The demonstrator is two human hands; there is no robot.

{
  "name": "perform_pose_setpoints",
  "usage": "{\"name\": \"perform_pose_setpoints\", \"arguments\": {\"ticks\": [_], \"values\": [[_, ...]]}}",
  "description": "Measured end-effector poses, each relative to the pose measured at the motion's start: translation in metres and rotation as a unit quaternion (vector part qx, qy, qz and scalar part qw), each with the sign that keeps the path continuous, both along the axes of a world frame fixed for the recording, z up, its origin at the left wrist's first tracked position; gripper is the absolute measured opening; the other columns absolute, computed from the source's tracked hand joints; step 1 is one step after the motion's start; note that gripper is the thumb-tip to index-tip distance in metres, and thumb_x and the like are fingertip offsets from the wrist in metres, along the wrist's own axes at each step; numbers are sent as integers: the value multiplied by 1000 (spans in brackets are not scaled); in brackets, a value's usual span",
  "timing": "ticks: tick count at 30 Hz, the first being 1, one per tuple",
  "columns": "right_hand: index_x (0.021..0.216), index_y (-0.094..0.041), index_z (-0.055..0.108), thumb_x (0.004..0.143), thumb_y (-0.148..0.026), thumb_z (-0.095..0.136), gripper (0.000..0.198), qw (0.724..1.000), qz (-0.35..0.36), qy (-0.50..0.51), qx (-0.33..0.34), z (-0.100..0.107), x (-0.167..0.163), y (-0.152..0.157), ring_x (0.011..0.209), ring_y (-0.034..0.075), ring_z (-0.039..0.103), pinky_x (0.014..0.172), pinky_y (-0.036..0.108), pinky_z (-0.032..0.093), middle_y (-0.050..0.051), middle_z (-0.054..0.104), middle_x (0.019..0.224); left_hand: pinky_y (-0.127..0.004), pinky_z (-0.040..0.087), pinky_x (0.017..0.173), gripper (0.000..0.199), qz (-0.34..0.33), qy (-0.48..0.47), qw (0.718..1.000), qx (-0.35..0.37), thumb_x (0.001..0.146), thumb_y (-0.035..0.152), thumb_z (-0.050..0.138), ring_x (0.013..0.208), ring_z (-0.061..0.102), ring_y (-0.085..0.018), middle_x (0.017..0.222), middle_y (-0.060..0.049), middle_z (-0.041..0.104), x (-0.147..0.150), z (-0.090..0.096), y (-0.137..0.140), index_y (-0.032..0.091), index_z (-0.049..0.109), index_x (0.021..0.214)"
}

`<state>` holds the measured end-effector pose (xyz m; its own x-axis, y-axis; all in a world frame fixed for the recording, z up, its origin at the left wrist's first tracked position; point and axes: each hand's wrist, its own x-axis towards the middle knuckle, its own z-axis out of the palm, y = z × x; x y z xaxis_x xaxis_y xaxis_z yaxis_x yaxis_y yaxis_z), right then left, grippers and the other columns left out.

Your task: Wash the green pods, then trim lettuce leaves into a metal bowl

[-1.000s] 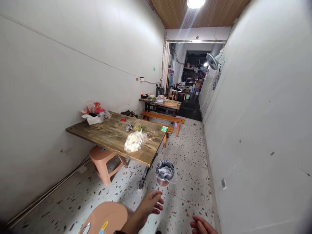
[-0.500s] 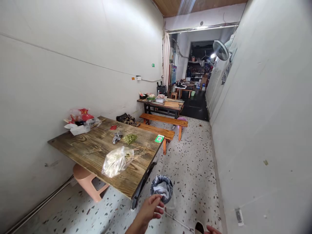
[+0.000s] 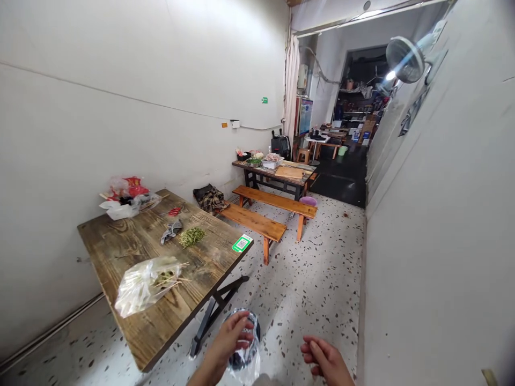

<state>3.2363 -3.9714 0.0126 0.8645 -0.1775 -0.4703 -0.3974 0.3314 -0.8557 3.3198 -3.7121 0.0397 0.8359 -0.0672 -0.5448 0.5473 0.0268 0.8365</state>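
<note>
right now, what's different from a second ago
The view moved forward, leaving the stools out of sight. The left hand now overlaps the bin; the right hand shows more fully. Neither visibly took or released anything. The clear bag, greens and red scissors stayed on the wooden table.

Near the bottom of the frame, just left of centre, a round bin (image 3: 257,328) stands upright on the pale speckled floor (image 3: 298,300), its dark-lined open mouth facing up and partly hidden, with clear plastic (image 3: 252,368) spilling loosely over its near side.
</note>
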Motion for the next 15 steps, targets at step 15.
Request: {"name": "perform_pose_setpoints", "arguments": {"ticks": [15], "values": [[91,-19,74,47,-76,79,72,997,37,64,-27,-2,247,-60,75,21,69,59,27,48,11,75,87,-23,46,54,48,178,-1,984,11,73,38,77,61,65,-14,81,-3,65,264,-32,-8,15,57,110]]}}
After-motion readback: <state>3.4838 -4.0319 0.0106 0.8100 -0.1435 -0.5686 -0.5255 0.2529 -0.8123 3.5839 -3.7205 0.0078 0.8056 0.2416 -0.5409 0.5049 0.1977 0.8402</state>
